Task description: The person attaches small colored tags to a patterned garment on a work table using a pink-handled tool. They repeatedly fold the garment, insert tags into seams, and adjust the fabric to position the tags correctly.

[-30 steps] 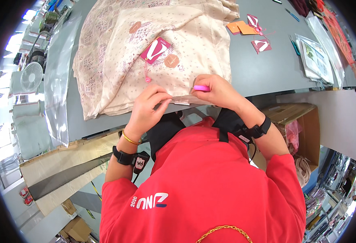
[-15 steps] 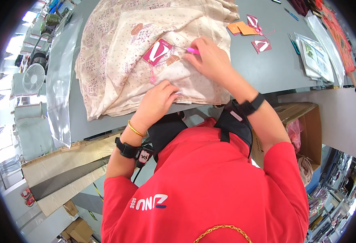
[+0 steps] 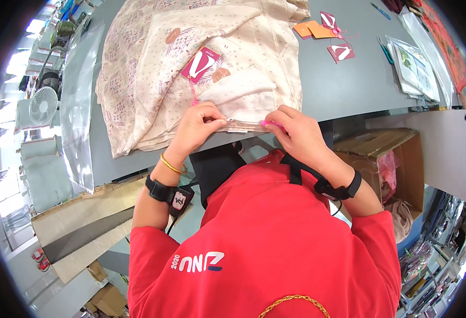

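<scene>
At the near edge of the counter (image 3: 349, 85), the left hand (image 3: 198, 127) pinched the hem of the cream patterned fabric (image 3: 190, 63) between thumb and fingers, apparently to keep that edge flat and taut. The right hand (image 3: 296, 135) was closed around a small pink tool (image 3: 269, 124), its tip held against the same hem just beside the left fingertips, so both hands met on one spot of cloth. The fabric lay folded in loose layers from the near edge toward the far edge, its hem overhanging slightly where the hands worked. A red swing tag (image 3: 201, 63) rested on top of the folds, tied by a pink cord. More red and orange tags (image 3: 328, 29) lay well apart near the far right corner, beside a stack of clear bags (image 3: 410, 63). A clear plastic sheet (image 3: 76, 116) hung over the left edge.
</scene>
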